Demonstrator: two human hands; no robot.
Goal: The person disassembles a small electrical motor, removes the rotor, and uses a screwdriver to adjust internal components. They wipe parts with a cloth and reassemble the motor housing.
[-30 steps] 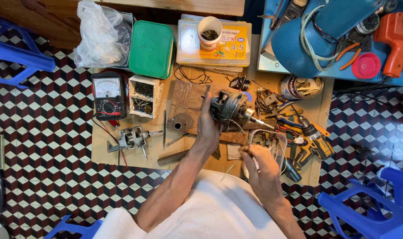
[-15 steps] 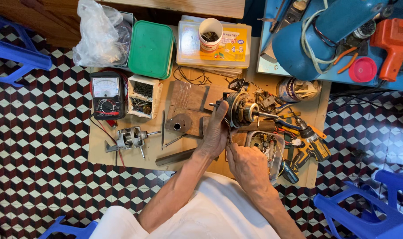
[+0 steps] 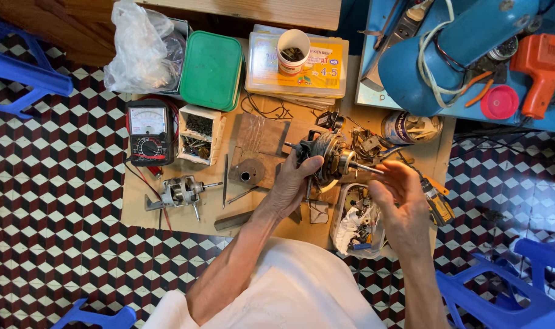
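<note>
My left hand (image 3: 292,186) still clamped on motor (image 3: 326,159). My right hand (image 3: 399,198) moved off toward shaft (image 3: 366,169), fingers apart, holding nothing. Regripping likely.

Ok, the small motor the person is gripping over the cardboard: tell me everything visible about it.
The small motor is a round, dark metal body with windings showing, and a thin bare steel shaft pointing right. It lies on its side, held above the cardboard sheet. The left hand wraps its lower left side, fingers curled over the casing. The right hand is open beside the shaft tip; whether it touches is unclear. A plastic tray of parts sits just below.
</note>
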